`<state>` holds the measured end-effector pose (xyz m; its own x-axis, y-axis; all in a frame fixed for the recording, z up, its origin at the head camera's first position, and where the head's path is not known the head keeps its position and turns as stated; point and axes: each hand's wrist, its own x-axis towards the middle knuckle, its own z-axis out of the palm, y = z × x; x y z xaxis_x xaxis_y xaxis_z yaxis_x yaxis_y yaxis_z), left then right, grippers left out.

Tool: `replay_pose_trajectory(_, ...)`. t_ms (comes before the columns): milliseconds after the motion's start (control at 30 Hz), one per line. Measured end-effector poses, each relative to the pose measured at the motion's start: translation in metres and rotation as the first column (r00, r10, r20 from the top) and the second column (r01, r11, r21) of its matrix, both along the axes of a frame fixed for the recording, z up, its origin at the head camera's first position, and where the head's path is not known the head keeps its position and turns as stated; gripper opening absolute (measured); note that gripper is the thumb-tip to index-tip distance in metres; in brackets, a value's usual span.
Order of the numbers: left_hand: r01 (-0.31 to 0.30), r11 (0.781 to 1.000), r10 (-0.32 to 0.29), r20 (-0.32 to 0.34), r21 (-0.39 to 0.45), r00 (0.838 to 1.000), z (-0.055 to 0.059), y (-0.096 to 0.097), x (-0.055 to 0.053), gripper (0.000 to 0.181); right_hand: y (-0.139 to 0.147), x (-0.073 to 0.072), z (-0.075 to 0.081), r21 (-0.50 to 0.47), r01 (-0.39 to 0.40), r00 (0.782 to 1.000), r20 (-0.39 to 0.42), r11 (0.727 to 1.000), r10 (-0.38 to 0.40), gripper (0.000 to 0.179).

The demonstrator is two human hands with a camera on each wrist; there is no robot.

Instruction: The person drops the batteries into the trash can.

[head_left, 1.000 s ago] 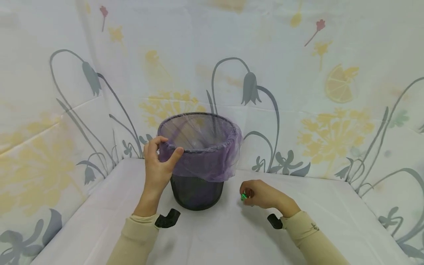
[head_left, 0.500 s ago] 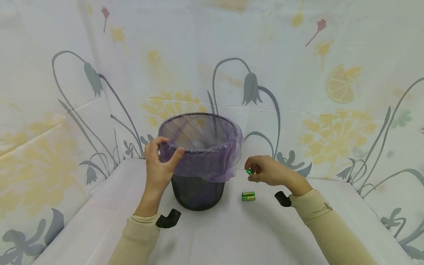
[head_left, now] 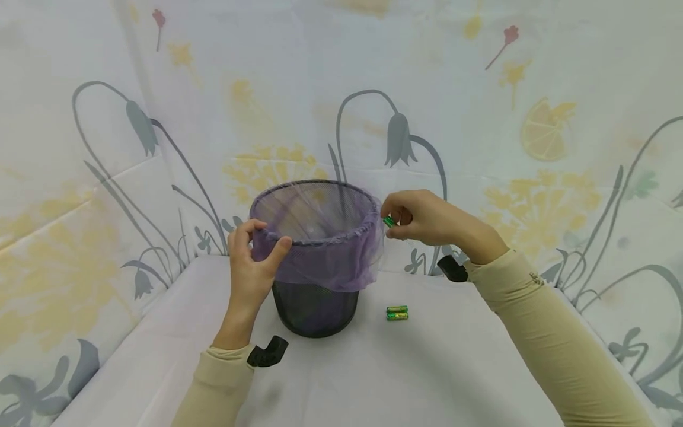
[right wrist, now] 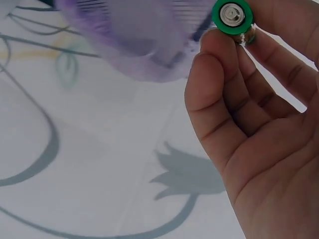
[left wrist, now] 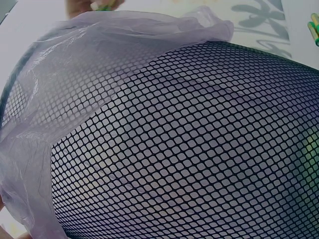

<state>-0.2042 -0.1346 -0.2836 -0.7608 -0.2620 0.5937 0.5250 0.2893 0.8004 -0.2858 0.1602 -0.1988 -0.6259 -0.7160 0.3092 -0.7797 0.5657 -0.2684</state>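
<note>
A black mesh wastebasket stands upright on the white cloth, lined with a thin purple bag folded over its rim. My left hand holds the rim at the near left, thumb and fingers spread along the bag's edge. Between thumb and fingertips my right hand pinches a green battery, its metal end facing the wrist camera. That hand is raised just beyond the right side of the rim. On the cloth right of the basket, two green batteries lie side by side.
A white cloth covers the table. Behind it hangs a flower-printed backdrop, close to the basket's far side. Black camera mounts sit at both wrists. Through the mesh, the left wrist view shows a blurred green patch.
My right hand has lifted a battery off the cloth and moved up, then left to the basket's rim, uncovering the two lying batteries. My left hand stays at the rim.
</note>
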Motion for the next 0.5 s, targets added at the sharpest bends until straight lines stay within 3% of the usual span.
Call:
replay_pose_trajectory(200,-0.005,1.0,0.005,0.002,0.005,1.0,0.001,-0.001,0.002,0.043,-0.032,-0.008,0.023,0.01,-0.037,0.999,-0.02,0.999,0.037,0.02)
replay_pose_trajectory(500,0.005,1.0,-0.005,0.003,-0.006,1.0,0.002,-0.001,0.001,0.043,-0.069,-0.023,0.028,0.013,-0.006,0.997,0.083,1.0,0.005,0.022)
